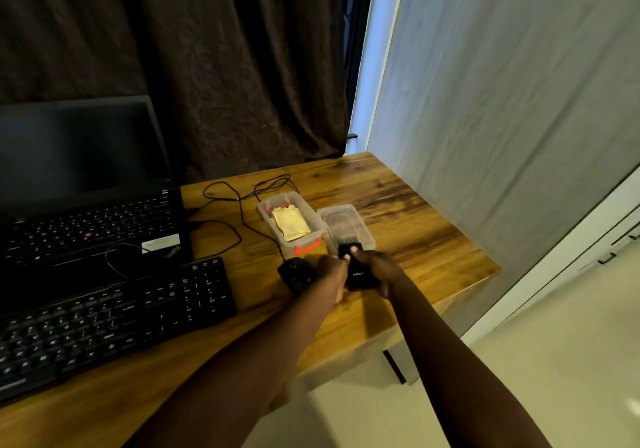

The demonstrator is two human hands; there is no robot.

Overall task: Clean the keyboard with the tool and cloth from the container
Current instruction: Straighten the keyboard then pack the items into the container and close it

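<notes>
Gripping tool (361, 276), both arms (427, 326) outstretched

Dark curtain (225, 67) hangs beside pale, perhaps backlit, wall (502, 101).

Wooden table (398, 205): laptop (86, 226), keyboard (114, 316), mouse (296, 274), container (306, 247), lid (346, 221)

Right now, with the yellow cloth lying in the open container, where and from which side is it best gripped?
Probably from straight above: the container walls ring the folded cloth, blocking side approaches. Pinch its exposed top fold near the middle. The left hand and right hand both hold the black tool.
</notes>
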